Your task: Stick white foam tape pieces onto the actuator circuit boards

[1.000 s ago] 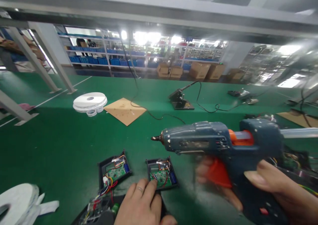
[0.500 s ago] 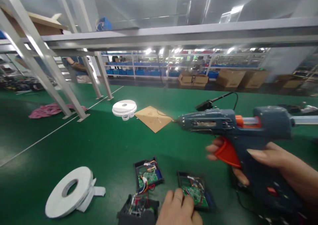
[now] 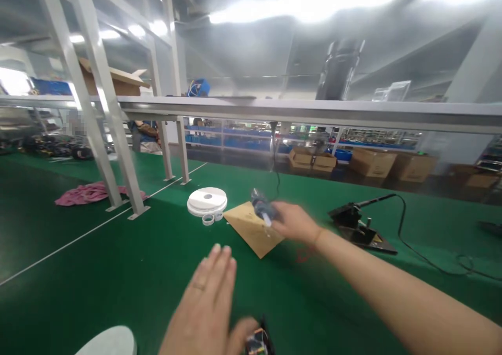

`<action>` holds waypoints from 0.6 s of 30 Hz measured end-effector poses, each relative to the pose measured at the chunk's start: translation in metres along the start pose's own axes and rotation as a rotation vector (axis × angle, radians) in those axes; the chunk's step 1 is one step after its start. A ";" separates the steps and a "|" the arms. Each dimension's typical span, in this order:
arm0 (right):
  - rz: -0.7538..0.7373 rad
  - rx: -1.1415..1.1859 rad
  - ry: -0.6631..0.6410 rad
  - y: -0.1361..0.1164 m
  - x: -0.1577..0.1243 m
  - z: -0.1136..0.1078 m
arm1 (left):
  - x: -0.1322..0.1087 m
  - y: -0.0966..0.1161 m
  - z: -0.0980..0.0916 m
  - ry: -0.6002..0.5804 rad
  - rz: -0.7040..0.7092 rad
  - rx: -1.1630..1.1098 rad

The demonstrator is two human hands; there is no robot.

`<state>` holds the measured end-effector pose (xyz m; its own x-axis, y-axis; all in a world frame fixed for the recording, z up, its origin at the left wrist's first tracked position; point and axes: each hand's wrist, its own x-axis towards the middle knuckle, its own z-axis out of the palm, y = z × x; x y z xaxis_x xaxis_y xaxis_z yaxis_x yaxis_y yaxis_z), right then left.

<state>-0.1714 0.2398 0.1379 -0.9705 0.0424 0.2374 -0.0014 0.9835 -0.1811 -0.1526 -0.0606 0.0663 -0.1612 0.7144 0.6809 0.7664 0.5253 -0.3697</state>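
My right hand reaches far out over the bench, wrapped round a dark blue hot glue gun, which is blurred by motion. Beneath the gun lies a square of brown cardboard; whether the gun touches it I cannot tell. My left hand is held above the green mat, fingers stretched out and holding nothing. By its thumb, at the bottom edge, shows part of a black housing with a circuit board; the hand hides the rest.
White tape rolls lie left of the cardboard, and another roll is cut off at the bottom. A black stand with a cable is on the right. Metal uprights and a pink cloth stand at the left, under a shelf.
The glue gun has gone from the near right to above the cardboard with my right hand. My left hand has lifted off the circuit board housings and moved left. The view has tilted up.
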 end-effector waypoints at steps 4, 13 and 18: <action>-0.042 -0.197 -0.115 0.003 0.019 0.058 | -0.036 -0.054 0.031 -0.147 -0.369 0.146; 0.084 -0.230 -0.202 0.001 0.040 0.121 | -0.069 -0.030 0.039 -0.271 -0.509 -0.098; 0.120 -0.144 -0.214 -0.012 0.029 0.093 | -0.080 -0.015 0.007 -0.268 -0.483 -0.334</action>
<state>-0.2218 0.2125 0.0581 -0.9905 0.1366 0.0133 0.1357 0.9893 -0.0544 -0.1558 -0.1225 0.0127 -0.6530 0.5471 0.5238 0.7140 0.6754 0.1847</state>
